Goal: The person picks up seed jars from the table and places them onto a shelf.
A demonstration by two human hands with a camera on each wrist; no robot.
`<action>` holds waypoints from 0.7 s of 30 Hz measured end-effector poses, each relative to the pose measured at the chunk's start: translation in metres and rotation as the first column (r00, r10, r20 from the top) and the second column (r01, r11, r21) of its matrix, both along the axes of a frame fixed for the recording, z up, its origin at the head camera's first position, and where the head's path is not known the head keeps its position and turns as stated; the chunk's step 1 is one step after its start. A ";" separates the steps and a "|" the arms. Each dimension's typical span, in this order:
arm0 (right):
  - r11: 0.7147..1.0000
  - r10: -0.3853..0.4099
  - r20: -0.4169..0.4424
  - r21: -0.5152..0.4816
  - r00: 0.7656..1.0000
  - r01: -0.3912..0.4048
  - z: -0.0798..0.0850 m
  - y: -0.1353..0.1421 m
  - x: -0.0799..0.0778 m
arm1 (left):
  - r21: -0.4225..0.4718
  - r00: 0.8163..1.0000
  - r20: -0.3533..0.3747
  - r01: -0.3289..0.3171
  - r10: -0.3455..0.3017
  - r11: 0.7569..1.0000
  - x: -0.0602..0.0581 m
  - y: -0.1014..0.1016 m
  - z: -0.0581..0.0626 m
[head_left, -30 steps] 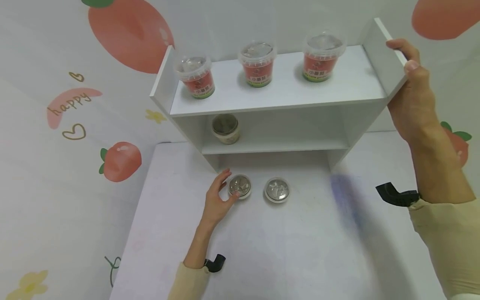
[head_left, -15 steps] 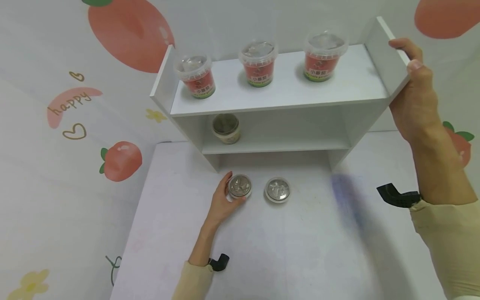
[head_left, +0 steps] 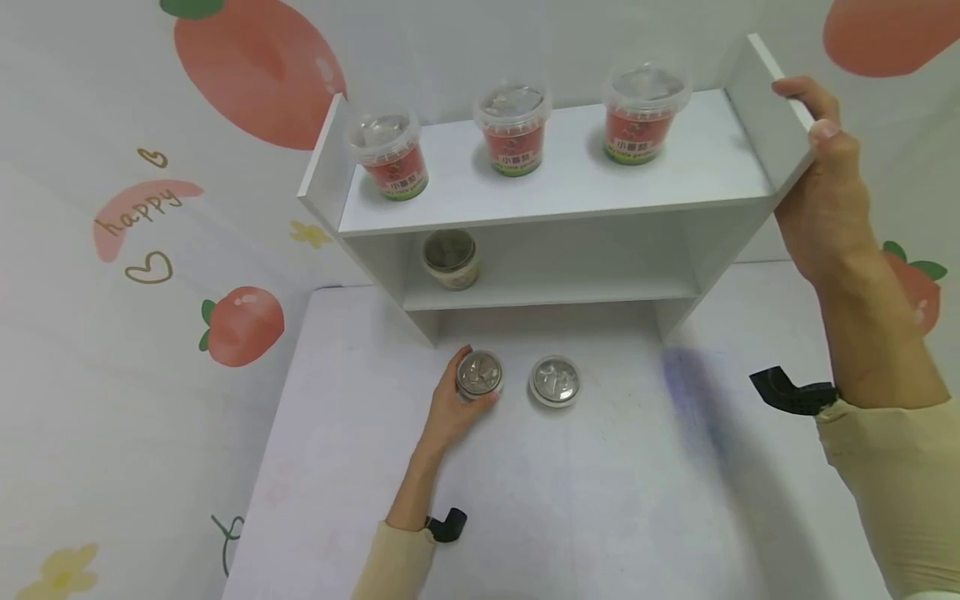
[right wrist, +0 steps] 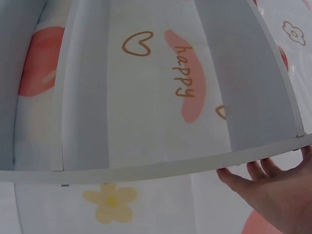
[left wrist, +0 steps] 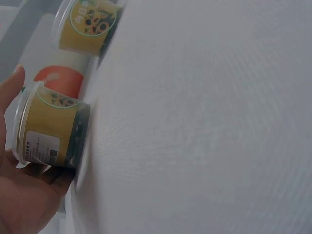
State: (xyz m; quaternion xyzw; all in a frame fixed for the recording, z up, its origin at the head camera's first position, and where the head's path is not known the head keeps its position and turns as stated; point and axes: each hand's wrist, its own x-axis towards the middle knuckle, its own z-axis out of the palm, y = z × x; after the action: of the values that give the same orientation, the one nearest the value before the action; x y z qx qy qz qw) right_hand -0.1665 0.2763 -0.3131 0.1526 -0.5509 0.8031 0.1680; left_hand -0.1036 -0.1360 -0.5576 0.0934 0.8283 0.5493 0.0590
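Note:
In the head view my left hand (head_left: pixel 452 408) curls its thumb and fingers round a small round tub (head_left: pixel 480 372) with a silvery top, on the white table just before the shelf. Seen from the left wrist, this tub (left wrist: pixel 51 127) has a yellow-brown label and a clear rim, and its base is at the table surface. A second, similar tub (head_left: pixel 555 381) stands to its right, untouched. My right hand (head_left: pixel 831 183) grips the upper right side panel of the white shelf (head_left: pixel 570 279); in the right wrist view several fingertips (right wrist: pixel 229 176) lie along the panel's edge.
Along the top board stand three clear-lidded cups with red labels: a left cup (head_left: pixel 397 171), a middle cup (head_left: pixel 514 146) and a right cup (head_left: pixel 637 132). Another tub (head_left: pixel 452 257) occupies the left end of the shelf's middle level. A fruit-printed wall covering (head_left: pixel 247 442) hangs behind and left.
My left hand has moved slightly right and closed round the left tub, its thumb passing from over the top to the front side. The right hand stays on the shelf panel.

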 end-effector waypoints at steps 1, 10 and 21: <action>1.000 0.001 0.003 0.005 1.000 -0.001 0.000 0.000 0.000 | -0.002 1.000 0.010 -0.003 0.003 1.000 0.000 0.001 -0.001; 1.000 -0.010 0.010 0.022 1.000 0.010 0.000 0.001 0.001 | 0.009 0.999 0.024 -0.031 0.030 0.999 0.001 0.005 -0.006; 1.000 -0.025 -0.017 0.006 1.000 0.025 0.002 -0.004 0.002 | 0.010 0.999 0.041 -0.033 0.033 0.999 0.009 0.014 0.035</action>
State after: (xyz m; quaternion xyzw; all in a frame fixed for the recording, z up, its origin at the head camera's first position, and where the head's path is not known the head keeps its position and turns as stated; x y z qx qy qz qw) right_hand -0.1648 0.2723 -0.3111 0.1532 -0.5539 0.7978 0.1821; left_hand -0.0948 -0.1217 -0.5228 0.0687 0.8254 0.5564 0.0664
